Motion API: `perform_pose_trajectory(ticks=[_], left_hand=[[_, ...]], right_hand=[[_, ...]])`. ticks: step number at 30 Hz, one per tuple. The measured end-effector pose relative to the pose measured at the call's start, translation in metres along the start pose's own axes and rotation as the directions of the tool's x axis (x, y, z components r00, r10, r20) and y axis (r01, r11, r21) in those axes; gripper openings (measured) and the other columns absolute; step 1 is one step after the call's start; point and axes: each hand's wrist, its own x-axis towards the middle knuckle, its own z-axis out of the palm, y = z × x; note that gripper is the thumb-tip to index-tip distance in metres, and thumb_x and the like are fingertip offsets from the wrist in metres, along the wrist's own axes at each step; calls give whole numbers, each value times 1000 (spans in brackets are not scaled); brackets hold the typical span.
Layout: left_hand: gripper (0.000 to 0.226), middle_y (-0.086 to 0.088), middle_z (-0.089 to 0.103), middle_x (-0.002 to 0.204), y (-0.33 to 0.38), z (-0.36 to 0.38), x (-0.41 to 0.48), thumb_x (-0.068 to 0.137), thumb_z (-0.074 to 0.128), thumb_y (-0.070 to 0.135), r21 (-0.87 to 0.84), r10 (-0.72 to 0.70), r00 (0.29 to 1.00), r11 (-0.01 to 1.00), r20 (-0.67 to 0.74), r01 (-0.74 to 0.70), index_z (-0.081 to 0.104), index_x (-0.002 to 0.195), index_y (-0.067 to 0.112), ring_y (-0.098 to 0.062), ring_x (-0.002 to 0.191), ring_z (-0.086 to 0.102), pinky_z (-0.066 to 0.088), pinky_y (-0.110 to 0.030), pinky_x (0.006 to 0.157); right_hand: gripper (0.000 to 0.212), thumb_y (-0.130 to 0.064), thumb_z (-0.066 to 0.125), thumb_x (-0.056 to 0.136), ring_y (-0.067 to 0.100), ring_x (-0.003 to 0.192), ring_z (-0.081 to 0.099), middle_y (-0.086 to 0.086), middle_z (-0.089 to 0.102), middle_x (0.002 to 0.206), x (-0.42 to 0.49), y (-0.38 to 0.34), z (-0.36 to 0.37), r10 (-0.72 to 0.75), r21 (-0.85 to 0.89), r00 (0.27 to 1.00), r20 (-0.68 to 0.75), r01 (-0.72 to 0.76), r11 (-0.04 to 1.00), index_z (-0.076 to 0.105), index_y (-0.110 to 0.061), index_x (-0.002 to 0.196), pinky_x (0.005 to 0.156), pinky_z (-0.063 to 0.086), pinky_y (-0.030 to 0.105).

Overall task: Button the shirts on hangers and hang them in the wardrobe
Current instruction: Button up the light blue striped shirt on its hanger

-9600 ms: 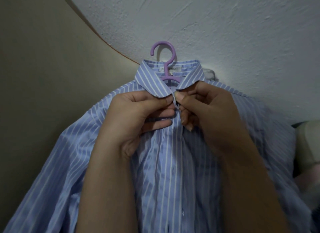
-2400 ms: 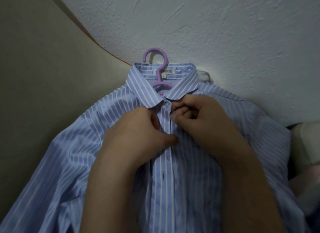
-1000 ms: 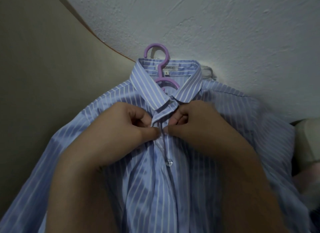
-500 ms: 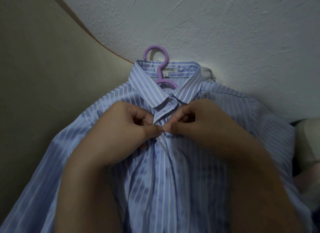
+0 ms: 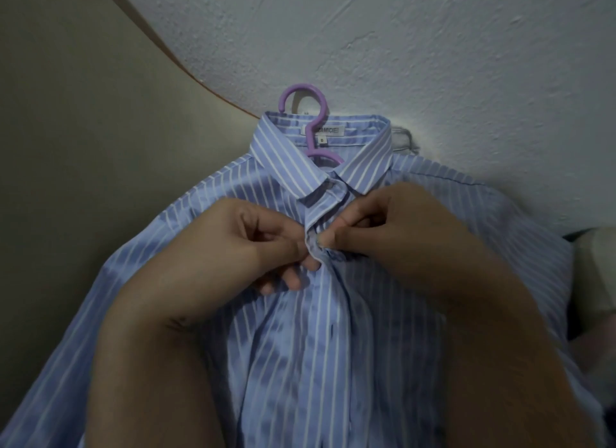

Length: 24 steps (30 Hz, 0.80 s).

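A blue shirt with white stripes [image 5: 293,347] hangs on a purple plastic hanger [image 5: 311,124] against a white textured wall. Its collar is closed at the top. My left hand [image 5: 253,247] pinches the left edge of the placket a little below the collar. My right hand [image 5: 390,227] pinches the right edge at the same spot, thumb tips almost meeting. The fabric bunches between them, and the button there is hidden by my fingers. An open buttonhole [image 5: 331,329] shows lower on the placket.
The white wall [image 5: 433,64] fills the top and right. A beige flat panel [image 5: 83,147] stands at the left. A pale object [image 5: 600,274] shows at the right edge, partly behind the shirt's shoulder.
Both hands slid from the collar down to the placket's second button. The loose button seen one second ago is now covered by the closed placket, and the fabric is bunched between my thumbs.
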Motion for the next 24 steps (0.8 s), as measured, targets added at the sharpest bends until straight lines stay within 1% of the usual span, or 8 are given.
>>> perform_pose_trajectory(ticks=[4,11,12,14,16,18,20,24], left_hand=[[11,-12,74,68,-1,2,4,83,73,1,-50,-8,999,999,-51,5,79,73,0,-9,51,62,42,-16,44],[10,-15,76,74,-3,5,8,80,78,8,-52,-65,995,997,-77,61,79,73,0,-13,57,68,44,-15,45],[11,-15,76,74,-3,5,8,80,78,8,-48,-77,994,996,-79,73,79,73,0,-14,59,69,44,-15,46],[11,-16,76,74,-3,5,8,81,77,8,-45,-99,992,994,-77,96,79,75,0,-15,61,71,46,-15,46],[12,-16,75,73,-3,5,7,84,75,6,-40,-110,991,993,-70,107,78,74,-1,-14,61,71,46,-15,46],[15,-15,75,71,-3,6,7,85,73,4,-30,-106,992,994,-68,104,78,71,1,-14,61,71,47,-15,47],[15,-15,75,70,-2,7,8,83,74,7,-25,-103,992,995,-71,101,77,68,4,-14,62,71,47,-15,48],[15,-15,75,72,-3,8,9,85,75,8,-32,-104,992,994,-75,102,79,71,3,-12,57,67,48,-17,48]], right_hand=[[8,-16,83,75,-2,49,53,-4,65,53,-1,-2,-1,-11,111,1000,2,11,994,78,-12,71,51,39,11],[13,-14,77,82,1,49,54,-2,66,54,-1,-2,2,-7,63,1000,-20,8,998,78,-10,70,53,44,15],[14,-14,74,83,2,51,56,-2,68,56,-1,-2,2,-4,55,1000,-15,5,998,78,-9,71,56,47,19],[16,-19,72,84,6,57,60,3,71,62,-2,-2,1,-11,33,1000,19,10,999,78,-8,73,62,53,34],[18,-28,77,79,13,63,61,12,72,70,-6,-5,-1,-30,19,997,76,29,999,78,-10,77,66,54,44],[22,-32,81,71,12,64,60,13,73,72,-9,-8,-2,-48,-14,992,119,50,999,77,-12,79,62,50,38],[24,-31,81,66,4,57,59,4,72,66,-8,-9,-1,-52,-60,991,120,60,996,76,-11,79,59,48,26],[6,-17,78,72,1,51,58,-2,69,59,-2,-6,4,-40,-140,998,43,45,989,75,-13,74,54,48,20]])
